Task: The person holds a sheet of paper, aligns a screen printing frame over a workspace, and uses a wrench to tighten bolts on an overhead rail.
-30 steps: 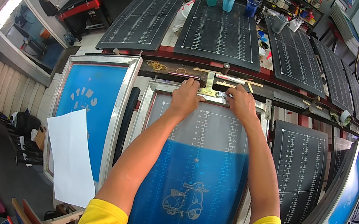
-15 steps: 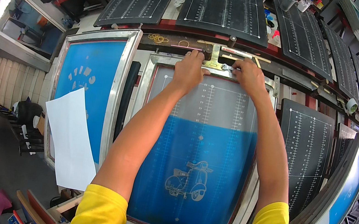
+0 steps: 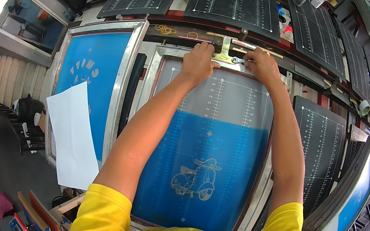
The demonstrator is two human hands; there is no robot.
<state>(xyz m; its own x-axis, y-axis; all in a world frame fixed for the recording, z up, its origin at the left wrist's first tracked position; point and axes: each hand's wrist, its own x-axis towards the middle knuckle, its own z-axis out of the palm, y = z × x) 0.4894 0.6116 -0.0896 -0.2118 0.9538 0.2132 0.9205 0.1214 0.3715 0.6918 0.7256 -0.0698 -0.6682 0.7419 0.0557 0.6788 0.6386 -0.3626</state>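
In front of me lies a screen printing frame with silver metal bars. Its mesh is clear grey at the far end and blue below, with a scooter outline. A brass-coloured T-shaped bracket sits at the middle of the far bar. My left hand is closed over that bar, just left of the bracket, its fingertips hidden beyond the edge. To the right of the bracket, my right hand pinches a small silver wrench, whose head is at the bracket's right end.
On the left, another blue screen frame carries a white paper sheet. Black ruled boards line the far side, and another black board is at right. Rubber bands rest on the dark rail. Stacked frames stand far right.
The whole view has shifted slightly, so the boards and frames sit a little higher. My left hand stays on the bar; my right hand still holds the wrench at the bracket.
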